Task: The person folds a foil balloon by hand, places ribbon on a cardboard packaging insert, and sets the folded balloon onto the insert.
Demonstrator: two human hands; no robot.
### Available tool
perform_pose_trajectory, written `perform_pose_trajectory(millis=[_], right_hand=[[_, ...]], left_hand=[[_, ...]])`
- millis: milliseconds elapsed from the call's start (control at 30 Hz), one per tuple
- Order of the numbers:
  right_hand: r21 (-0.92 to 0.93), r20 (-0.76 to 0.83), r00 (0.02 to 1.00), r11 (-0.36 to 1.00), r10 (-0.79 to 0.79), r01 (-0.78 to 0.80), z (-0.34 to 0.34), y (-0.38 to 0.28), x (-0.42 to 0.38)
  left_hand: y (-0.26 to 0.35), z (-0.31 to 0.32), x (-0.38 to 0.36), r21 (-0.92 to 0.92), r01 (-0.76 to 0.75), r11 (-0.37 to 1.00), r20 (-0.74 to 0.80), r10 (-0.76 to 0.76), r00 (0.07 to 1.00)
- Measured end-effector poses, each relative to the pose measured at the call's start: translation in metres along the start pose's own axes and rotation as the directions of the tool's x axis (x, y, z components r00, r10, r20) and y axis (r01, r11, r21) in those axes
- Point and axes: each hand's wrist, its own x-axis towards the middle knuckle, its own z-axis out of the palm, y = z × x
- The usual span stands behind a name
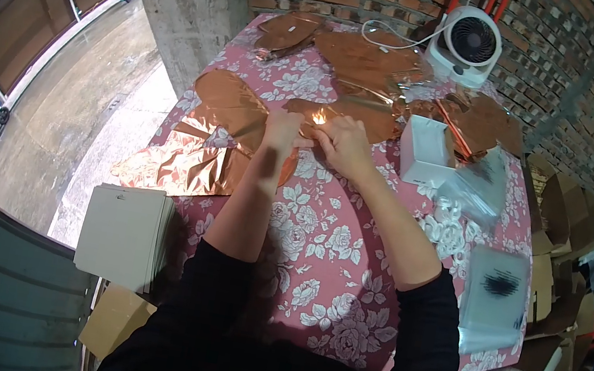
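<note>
Both hands meet at a shiny copper-coloured foil piece (367, 117) near the middle of the flowered tablecloth (306, 222). My left hand (284, 128) has its fingers closed on the foil's left part. Beside it, my right hand (345, 145) pinches the foil's lower edge, its fingers bent. A bright glint shows on the foil between the hands. Another foil piece (231, 102) lies left of my left hand, above a crumpled bright foil sheet (187, 163). Further foil (369, 60) is spread behind the hands. The fingertips are partly hidden.
Right of the hands stand a white box (426, 154), clear plastic bags (479, 188), white ribbon coils (445, 228) and a bag stack (496, 293). A white fan (468, 45) is at the back. Grey cards (120, 231) stand at the left edge, cartons (554, 221) at right.
</note>
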Motion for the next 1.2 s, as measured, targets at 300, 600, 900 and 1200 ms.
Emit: perform_pose_trajectory(millis=[300,600,900,1200], right_hand=[[0.098,0.016,0.992,0.987,0.124,-0.125,-0.056,-0.010,-0.036],[0.036,0.175,0.883,0.899,-0.435,0.436,-0.016,-0.074,-0.025],[-0.063,0.344,0.879,0.926,-0.331,0.373,0.027,-0.092,-0.020],[0.416,0.414,0.906,0.867,0.089,-0.275,0.045,-0.069,-0.014]], left_hand=[[0.016,-0.003,0.003,0.307,-0.112,0.945,-0.132,0.159,0.978],[0.122,-0.067,-0.052,0.967,-0.255,-0.026,0.248,0.352,0.903],[0.062,-0.115,-0.158,0.488,-0.871,-0.058,0.819,0.377,0.433],[0.058,-0.124,-0.123,0.844,-0.062,0.532,0.183,-0.177,0.967]])
